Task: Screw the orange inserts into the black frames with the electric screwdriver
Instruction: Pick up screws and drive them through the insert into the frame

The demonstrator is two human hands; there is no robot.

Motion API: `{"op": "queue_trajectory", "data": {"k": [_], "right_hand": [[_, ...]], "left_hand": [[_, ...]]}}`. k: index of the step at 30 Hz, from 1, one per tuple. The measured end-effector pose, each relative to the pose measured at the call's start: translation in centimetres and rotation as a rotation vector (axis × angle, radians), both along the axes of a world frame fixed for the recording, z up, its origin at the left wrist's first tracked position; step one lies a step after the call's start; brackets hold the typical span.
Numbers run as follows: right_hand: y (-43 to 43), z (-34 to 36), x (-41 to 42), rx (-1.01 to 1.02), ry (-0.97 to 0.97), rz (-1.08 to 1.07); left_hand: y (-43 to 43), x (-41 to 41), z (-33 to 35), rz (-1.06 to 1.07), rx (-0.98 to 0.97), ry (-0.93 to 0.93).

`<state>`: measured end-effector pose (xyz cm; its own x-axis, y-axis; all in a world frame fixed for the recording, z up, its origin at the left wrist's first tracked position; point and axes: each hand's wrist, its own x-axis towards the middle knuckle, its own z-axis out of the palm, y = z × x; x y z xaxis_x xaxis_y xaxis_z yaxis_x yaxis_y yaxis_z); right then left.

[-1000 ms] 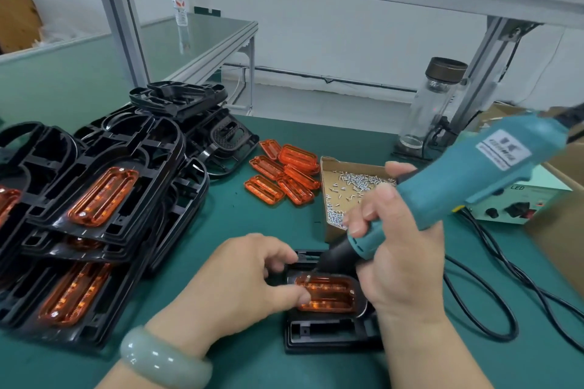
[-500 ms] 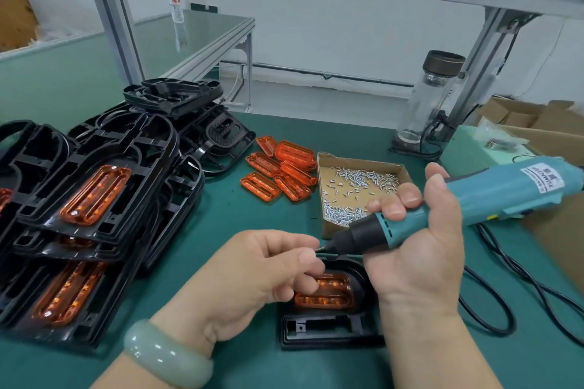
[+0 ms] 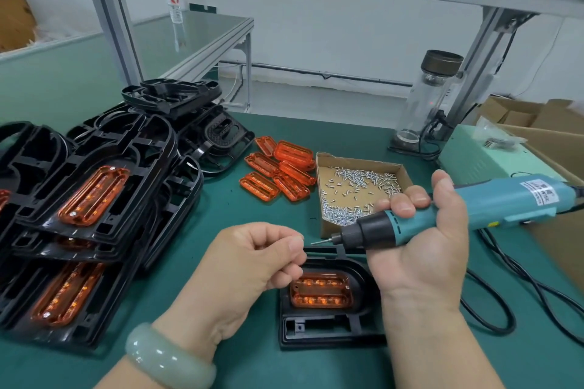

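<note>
A black frame (image 3: 328, 328) lies on the green mat in front of me with an orange insert (image 3: 320, 290) seated in it. My right hand (image 3: 420, 246) grips the teal electric screwdriver (image 3: 505, 202) almost level above the frame, with its bit pointing left. My left hand (image 3: 252, 262) hovers just left of the bit tip, fingers curled and thumb pressed to forefinger. No screw shows between them. Loose orange inserts (image 3: 281, 167) lie behind, beside a cardboard box of screws (image 3: 360, 161).
A tall stack of black frames with inserts (image 3: 94, 183) fills the left side. At the back right stand a glass bottle (image 3: 429, 98) and a pale green power unit (image 3: 483, 155). The screwdriver's black cable (image 3: 505, 294) loops on the right, near cardboard boxes (image 3: 553, 123).
The screwdriver lifted off the insert and swung down to nearly level. My left hand left the frame, rose to the bit tip with pinched fingers, and now sits slightly left of it.
</note>
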<state>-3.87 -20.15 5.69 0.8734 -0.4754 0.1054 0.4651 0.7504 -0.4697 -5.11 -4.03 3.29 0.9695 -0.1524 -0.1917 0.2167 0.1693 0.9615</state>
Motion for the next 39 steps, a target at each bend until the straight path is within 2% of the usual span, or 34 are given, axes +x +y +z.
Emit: {"op": "queue_trajectory", "data": {"k": [3, 15, 27, 33, 35, 39], "right_hand": [[0.1, -0.1, 0.1, 0.007, 0.009, 0.001], [0.5, -0.3, 0.1, 0.01, 0.028, -0.002], [1.0, -0.3, 0.1, 0.025, 0.025, 0.005], [0.8, -0.4, -0.1, -0.002, 0.028, 0.012], [0.5, -0.5, 0.0, -0.021, 0.034, 0.015], [0.0, -0.9, 0.0, -0.144, 0.052, 0.007]], "left_hand": [[-0.7, -0.3, 0.0, -0.023, 0.059, -0.044], [-0.8, -0.4, 0.2, -0.028, -0.003, -0.022], [-0.9, -0.2, -0.2, -0.027, 0.07, -0.106], [-0.2, 0.1, -0.1, -0.092, 0.095, -0.107], [0.8, 0.4, -0.2, -0.096, 0.23, -0.135], [2.7, 0.9, -1.1, -0.172, 0.688, -0.271]]}}
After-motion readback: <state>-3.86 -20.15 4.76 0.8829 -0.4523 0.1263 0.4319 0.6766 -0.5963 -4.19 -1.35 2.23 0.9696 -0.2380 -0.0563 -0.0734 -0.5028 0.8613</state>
